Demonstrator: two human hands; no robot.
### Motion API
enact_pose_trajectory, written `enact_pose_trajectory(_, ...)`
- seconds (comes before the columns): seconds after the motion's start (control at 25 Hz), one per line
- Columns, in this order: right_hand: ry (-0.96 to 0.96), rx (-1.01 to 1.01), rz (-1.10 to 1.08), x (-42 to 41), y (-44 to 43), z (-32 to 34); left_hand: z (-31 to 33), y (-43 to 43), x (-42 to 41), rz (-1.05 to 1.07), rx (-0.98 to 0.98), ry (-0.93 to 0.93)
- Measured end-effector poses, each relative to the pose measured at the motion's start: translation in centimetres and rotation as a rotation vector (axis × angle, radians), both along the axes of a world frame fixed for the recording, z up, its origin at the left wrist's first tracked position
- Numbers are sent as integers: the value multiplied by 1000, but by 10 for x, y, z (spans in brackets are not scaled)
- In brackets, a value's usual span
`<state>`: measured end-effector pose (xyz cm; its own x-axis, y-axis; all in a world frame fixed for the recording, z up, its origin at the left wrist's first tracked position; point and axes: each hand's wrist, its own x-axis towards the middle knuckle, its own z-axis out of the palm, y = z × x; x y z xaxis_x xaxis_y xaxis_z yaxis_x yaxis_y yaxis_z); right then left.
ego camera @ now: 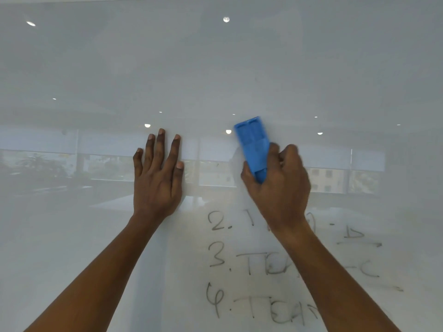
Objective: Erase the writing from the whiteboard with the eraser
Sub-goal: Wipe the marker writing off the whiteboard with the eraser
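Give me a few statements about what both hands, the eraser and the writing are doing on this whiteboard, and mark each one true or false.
1. The right hand holds the blue eraser. True.
2. The left hand holds a marker. False: it holds nothing and lies flat, fingers spread, on the whiteboard.
3. The numbered lines 2, 3 and 4 are below the hands. True.
4. The eraser is over line 4. False: it is above all the visible writing.
5. The eraser is red. False: it is blue.
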<state>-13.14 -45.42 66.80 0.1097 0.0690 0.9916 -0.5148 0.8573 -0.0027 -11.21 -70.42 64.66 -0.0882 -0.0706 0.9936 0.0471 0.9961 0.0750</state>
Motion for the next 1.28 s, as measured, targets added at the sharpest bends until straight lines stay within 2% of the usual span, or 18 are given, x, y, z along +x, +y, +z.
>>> enact_pose_trajectory(0.08,-18,-72,7,4,-5,2,-1,0,0,7,0,-3)
enact_pose_trajectory(0.12,-20,4,12,5,-10,-6,-1,1,-1,7,-3,-3)
enact_pose_trajectory(0.24,10,393,-21,6,-18,-41,-1,-1,-1,8,-6,-6)
enact_pose_trajectory(0.32,44,508,-60,2,-8,-35,-1,-1,-1,6,-7,-2)
enact_pose_trajectory(0.4,33,383,-90,-1,9,-5,-1,0,-1,7,-7,2)
enact_pose_trajectory(0.52,-71,-87,-47,2,34,44,-1,0,-1,16,2,-4)
enact_pose_trajectory(0.56,-88,-131,-32,3,32,47,-1,1,-2,21,3,-2)
enact_pose_trajectory(0.6,-80,-80,-14,5,24,41,-1,1,-2,24,2,0)
enact_pose_trajectory(0.76,-8,478,-22,11,-10,-31,0,-2,-2,14,-8,3)
enact_pose_trajectory(0.88,33,613,-72,7,-1,-39,-1,-2,-1,13,-12,7)
enact_pose_trajectory(0.96,55,534,-86,2,17,-17,-1,-1,-1,10,-7,6)
enact_pose_trajectory(1.12,-97,-44,-27,-10,84,26,-1,-1,-2,7,-2,-1)
enact_pose_trajectory(1.16,-122,-134,-26,-13,96,28,-1,-1,-2,10,-2,2)
enact_pose_trajectory(1.28,-114,-148,-34,-20,108,28,-1,1,-3,17,0,2)
